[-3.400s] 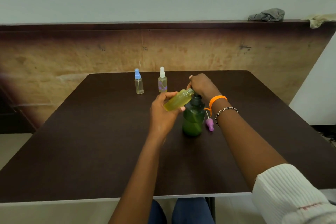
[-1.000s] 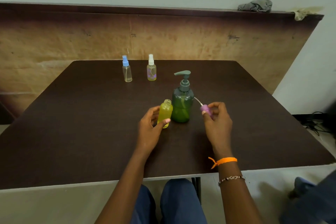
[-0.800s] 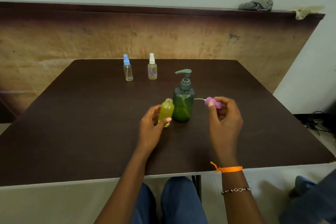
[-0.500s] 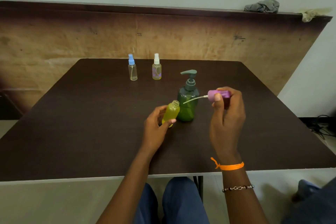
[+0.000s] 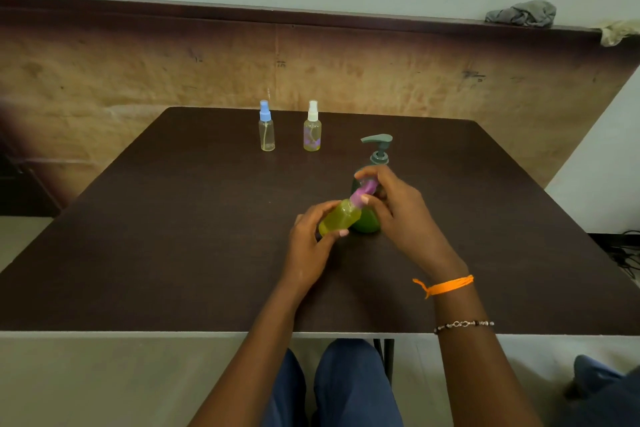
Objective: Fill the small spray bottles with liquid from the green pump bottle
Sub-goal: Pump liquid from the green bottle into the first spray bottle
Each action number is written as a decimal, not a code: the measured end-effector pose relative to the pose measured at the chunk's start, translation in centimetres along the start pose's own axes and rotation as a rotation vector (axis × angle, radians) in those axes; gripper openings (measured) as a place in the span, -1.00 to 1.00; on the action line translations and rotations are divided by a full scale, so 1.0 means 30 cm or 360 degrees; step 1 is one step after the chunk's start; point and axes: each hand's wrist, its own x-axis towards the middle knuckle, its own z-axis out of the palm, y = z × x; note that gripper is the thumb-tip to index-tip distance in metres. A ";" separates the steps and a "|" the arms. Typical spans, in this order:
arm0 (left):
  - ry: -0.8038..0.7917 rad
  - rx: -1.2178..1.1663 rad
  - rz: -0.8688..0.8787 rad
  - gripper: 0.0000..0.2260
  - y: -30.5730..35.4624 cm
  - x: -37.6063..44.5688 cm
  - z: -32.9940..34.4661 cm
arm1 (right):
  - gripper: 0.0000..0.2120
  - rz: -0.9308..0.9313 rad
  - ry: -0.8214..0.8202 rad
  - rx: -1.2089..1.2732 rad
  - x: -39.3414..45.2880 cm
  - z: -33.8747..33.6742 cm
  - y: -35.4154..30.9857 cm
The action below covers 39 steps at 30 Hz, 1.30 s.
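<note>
My left hand (image 5: 309, 246) grips a small yellow-filled spray bottle (image 5: 339, 217), tilted to the right just above the dark table (image 5: 173, 236). My right hand (image 5: 398, 215) pinches the purple spray cap (image 5: 363, 193) seated on that bottle's neck. Right behind them stands the green pump bottle (image 5: 367, 224), its grey pump head (image 5: 378, 144) pointing left and its body mostly hidden by my hands. Two capped small spray bottles stand at the far side: a blue-capped one (image 5: 266, 130) holding a little liquid at the bottom, and a white-capped one (image 5: 312, 130) filled yellowish.
A wooden wall panel runs behind the table. A grey cloth (image 5: 521, 13) and a pale rag (image 5: 618, 32) lie on its top ledge. Cables (image 5: 627, 253) lie on the floor at the right. My knees (image 5: 332, 388) are under the near table edge.
My right hand picked up the purple cap with its dip tube from the table, carried it left and put the tube into the yellow bottle. My left hand tilted the bottle toward it.
</note>
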 end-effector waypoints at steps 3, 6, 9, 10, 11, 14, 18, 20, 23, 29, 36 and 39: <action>0.0003 0.0037 0.0022 -0.62 0.003 0.000 0.004 | -0.74 -0.0076 -0.0207 -0.0162 0.027 -0.034 -0.004; 0.0010 0.0057 0.0057 -0.58 0.000 0.001 0.007 | -0.73 -0.0057 -0.0309 -0.0255 0.052 -0.054 -0.023; 0.0025 0.0089 0.0070 -0.62 -0.003 0.005 0.008 | -0.72 -0.0033 -0.0334 -0.0380 0.076 -0.054 -0.038; 0.0029 0.0099 0.0072 -0.63 -0.002 0.006 0.007 | -0.73 -0.0010 -0.0355 -0.0431 0.083 -0.052 -0.041; 0.0028 0.0109 0.0081 -0.63 -0.002 0.006 0.005 | -0.74 0.0011 -0.0384 -0.0492 0.088 -0.050 -0.042; -0.0001 0.0148 0.0135 -0.62 -0.003 0.007 0.002 | -0.84 0.0050 -0.0422 -0.0657 0.096 -0.044 -0.043; 0.0010 0.0128 0.0116 -0.63 0.002 0.005 0.001 | -0.85 0.0199 -0.0351 -0.0691 0.104 -0.033 -0.049; -0.0004 0.0079 0.0119 -0.64 0.011 0.002 -0.001 | -0.87 0.0235 -0.0333 -0.0727 0.104 -0.031 -0.054; -0.0032 -0.0104 0.0072 -0.65 0.017 -0.001 -0.003 | -0.85 0.0149 -0.0354 -0.0718 0.099 -0.039 -0.073; -0.0034 -0.0169 0.0039 -0.65 0.014 -0.001 -0.008 | -0.72 -0.0051 -0.0423 -0.0570 0.102 -0.049 -0.094; 0.0035 -0.0111 0.0107 -0.65 0.014 -0.001 -0.005 | -0.82 -0.0012 -0.0517 -0.0621 0.116 -0.053 -0.095; 0.0061 -0.0062 0.0157 -0.64 0.007 0.002 -0.005 | -0.84 0.0055 -0.0499 -0.0684 0.115 -0.045 -0.085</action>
